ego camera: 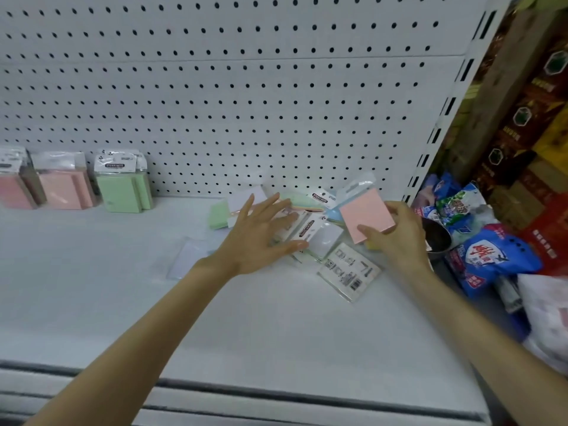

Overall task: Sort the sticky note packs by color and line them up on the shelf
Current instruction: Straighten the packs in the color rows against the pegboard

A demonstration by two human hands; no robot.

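My right hand [399, 238] grips a pink sticky note pack [365, 215] by its lower right corner, lifted at the right of the white shelf [123, 287]. My left hand [261, 232] lies with straight, spread fingers on a loose pile of packs [310, 229] in the middle of the shelf. A green pack [218, 215] sticks out at the pile's left and one pack lies label side up [349, 272] at its front. At the back left, upright against the pegboard, stand two pink packs [63, 182], [13, 184] and a green pack [121, 182].
The white pegboard [246, 87] forms the back wall. An empty clear sleeve [187, 256] lies flat left of my left wrist. Beyond the shelf's right upright are blue and white bags [491, 259] and stacked brown boxes [528, 133]. The shelf's front edge [246, 392] runs below my forearms.
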